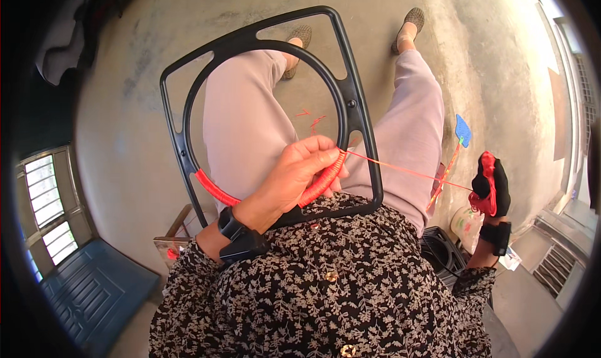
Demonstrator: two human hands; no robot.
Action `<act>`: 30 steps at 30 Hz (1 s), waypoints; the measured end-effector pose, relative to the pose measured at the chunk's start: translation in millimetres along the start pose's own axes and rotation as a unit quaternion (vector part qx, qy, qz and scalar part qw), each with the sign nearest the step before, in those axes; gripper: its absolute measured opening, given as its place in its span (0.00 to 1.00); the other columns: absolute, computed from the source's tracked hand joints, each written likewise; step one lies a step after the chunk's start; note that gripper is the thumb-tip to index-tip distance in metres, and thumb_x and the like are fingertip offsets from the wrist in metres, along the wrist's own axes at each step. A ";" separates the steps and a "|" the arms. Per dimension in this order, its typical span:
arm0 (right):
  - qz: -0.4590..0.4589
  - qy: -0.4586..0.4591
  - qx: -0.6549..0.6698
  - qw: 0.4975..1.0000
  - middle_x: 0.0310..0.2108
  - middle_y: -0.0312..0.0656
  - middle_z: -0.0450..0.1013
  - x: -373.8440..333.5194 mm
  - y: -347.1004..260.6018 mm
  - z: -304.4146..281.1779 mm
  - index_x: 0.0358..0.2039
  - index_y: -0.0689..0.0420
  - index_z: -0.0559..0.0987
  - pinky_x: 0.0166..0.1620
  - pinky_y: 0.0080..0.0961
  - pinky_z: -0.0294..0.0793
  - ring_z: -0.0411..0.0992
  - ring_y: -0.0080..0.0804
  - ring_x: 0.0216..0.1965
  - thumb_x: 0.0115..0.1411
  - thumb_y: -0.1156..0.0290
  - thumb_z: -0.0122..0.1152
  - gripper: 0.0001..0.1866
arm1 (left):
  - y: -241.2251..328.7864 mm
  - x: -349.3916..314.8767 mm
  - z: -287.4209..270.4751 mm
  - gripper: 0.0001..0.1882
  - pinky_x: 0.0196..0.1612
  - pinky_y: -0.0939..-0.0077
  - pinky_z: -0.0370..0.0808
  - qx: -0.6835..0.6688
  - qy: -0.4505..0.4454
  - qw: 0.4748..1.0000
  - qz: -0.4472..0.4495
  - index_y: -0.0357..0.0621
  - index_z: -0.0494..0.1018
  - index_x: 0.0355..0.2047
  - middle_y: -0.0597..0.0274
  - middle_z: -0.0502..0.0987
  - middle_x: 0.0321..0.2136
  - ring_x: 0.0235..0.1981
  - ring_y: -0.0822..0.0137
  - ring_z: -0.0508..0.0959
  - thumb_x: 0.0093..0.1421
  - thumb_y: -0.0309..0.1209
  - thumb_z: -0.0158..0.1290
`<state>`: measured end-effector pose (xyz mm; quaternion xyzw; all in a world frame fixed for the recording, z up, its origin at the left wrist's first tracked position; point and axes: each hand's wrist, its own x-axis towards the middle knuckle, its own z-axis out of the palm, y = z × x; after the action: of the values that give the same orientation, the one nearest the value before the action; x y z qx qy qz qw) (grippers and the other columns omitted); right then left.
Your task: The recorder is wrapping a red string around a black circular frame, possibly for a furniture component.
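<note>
At far left stands a blue chair (pixel 100 286). Beside the left forearm is a box (pixel 164 239) with something small and red in it, too hidden to identify.

Next comes the black frame (pixel 358 111), over the lap, its ring partly covered in red wrapping (pixel 215 188) along the lower side. The left hand (pixel 300 173) grips the ring's lower right, thumb and forefinger pinched on the last turns. If that pinch slackened, those turns could spring loose or spread apart. The frame might also tip, since its weight seems to rest mostly on the lap and this one hand.

Red scraps (pixel 317 123) lie on the floor beyond. From the pinch the cord (pixel 400 168) runs taut to the right. Too hard a pull could snap it or twist the frame; too little could leave slack, uneven turns. It also passes close to a blue swatter (pixel 463 130), where it might snag.

Below, a grey crate (pixel 441 270) holds black coils. The pale printed bag (pixel 466 223) hides its contents. At far right, the gloved right hand (pixel 491 186) is closed around the bunched cord, which could tangle there.
</note>
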<state>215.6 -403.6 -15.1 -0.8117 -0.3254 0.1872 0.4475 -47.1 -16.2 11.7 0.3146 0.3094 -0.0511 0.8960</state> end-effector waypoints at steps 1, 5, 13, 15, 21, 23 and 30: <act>0.040 0.003 0.144 0.989 0.54 0.45 0.68 2.9 -0.2 0.7 0.59 0.61 0.64 0.52 0.25 0.69 0.69 0.34 0.52 0.64 0.71 0.49 0.23 | 3.1 -0.6 3.3 0.11 0.22 0.82 0.75 -0.007 0.000 1.000 0.005 0.38 0.70 0.35 0.59 0.76 0.26 0.20 0.74 0.76 0.67 0.34 0.44; 0.134 0.063 0.379 0.913 0.40 0.40 0.71 29.4 -36.2 31.0 0.49 0.61 0.69 0.42 0.20 0.70 0.71 0.26 0.41 0.62 0.67 0.53 0.17 | 7.9 -1.6 8.5 0.11 0.20 0.82 0.73 -0.018 -0.037 0.999 0.010 0.39 0.70 0.37 0.58 0.75 0.24 0.19 0.72 0.75 0.67 0.35 0.44; 0.213 -0.017 0.087 0.973 0.25 0.32 0.70 73.9 -100.0 85.8 0.35 0.60 0.75 0.33 0.20 0.67 0.67 0.18 0.28 0.51 0.73 0.61 0.10 | 0.7 -8.1 -4.7 0.13 0.21 0.87 0.73 0.106 -0.041 0.993 0.005 0.38 0.70 0.36 0.62 0.76 0.24 0.20 0.76 0.76 0.66 0.37 0.45; 0.132 0.020 -0.082 0.988 0.27 0.32 0.73 71.8 -71.6 77.8 0.34 0.62 0.77 0.36 0.20 0.69 0.67 0.17 0.30 0.51 0.74 0.65 0.11 | -2.2 -5.3 -8.5 0.13 0.21 0.86 0.74 0.111 -0.041 0.993 0.009 0.38 0.70 0.36 0.61 0.76 0.25 0.20 0.76 0.76 0.66 0.37 0.45; 0.166 0.109 -0.099 0.975 0.25 0.36 0.74 95.9 -45.1 50.5 0.36 0.61 0.77 0.35 0.20 0.69 0.68 0.19 0.26 0.55 0.68 0.64 0.11 | 4.7 -6.2 -4.7 0.12 0.24 0.83 0.76 0.078 -0.007 0.996 0.033 0.37 0.70 0.36 0.57 0.77 0.28 0.22 0.73 0.77 0.65 0.35 0.47; 0.289 0.135 0.017 0.948 0.27 0.38 0.75 116.0 -60.2 46.8 0.43 0.62 0.75 0.35 0.22 0.72 0.70 0.23 0.25 0.60 0.67 0.59 0.14 | 3.7 -6.0 -5.7 0.11 0.25 0.82 0.76 0.083 -0.005 0.996 0.032 0.36 0.70 0.36 0.57 0.77 0.28 0.23 0.72 0.78 0.65 0.34 0.48; -0.157 0.005 -0.152 0.976 0.40 0.42 0.75 160.2 -194.1 134.6 0.56 0.51 0.68 0.42 0.32 0.73 0.74 0.37 0.38 0.55 0.76 0.55 0.26 | 4.0 -8.2 -5.5 0.10 0.30 0.82 0.76 0.084 0.006 0.995 0.049 0.35 0.71 0.37 0.59 0.77 0.30 0.28 0.73 0.79 0.63 0.31 0.51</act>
<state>180.6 -135.5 76.2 -0.8100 -0.4709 0.0588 0.3444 -55.5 -10.6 15.3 0.4037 0.2934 -0.0309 0.8660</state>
